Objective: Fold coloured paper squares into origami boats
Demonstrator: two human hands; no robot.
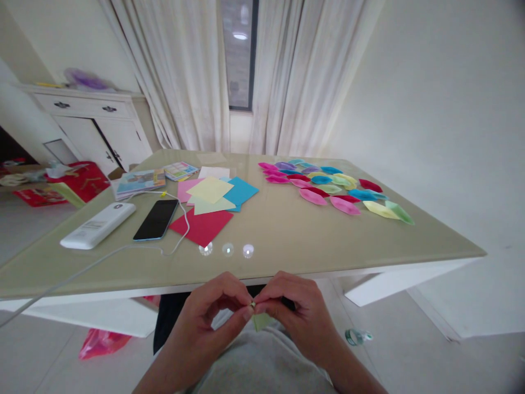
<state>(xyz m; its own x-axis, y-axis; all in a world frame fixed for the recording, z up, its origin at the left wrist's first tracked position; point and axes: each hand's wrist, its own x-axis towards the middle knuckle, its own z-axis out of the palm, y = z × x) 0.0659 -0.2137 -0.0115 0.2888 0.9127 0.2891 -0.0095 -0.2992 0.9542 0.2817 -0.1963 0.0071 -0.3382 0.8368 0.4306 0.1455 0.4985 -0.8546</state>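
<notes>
Just in front of the table's near edge, my left hand (219, 309) and my right hand (293, 312) meet, fingertips pinched together. Between them is a small piece of light green paper (261, 322); its upper end looks folded or rolled, and the rest hangs below the fingers. My fingers cover much of it. Beyond, loose sheets of coloured paper lie overlapping on the table, with a red sheet (203, 227) nearest and a blue sheet (243, 192) at the right. Farther right, several folded paper pieces shaped like pointed leaves (344, 205) lie in a cluster.
A white power bank (98, 225), a black-screened phone (156, 220) and a white cable (123, 249) lie on the table's (287, 241) left side. Booklets (141, 182) sit behind them. On the floor are a plastic bottle (358, 336) and a red plastic bag (102, 343).
</notes>
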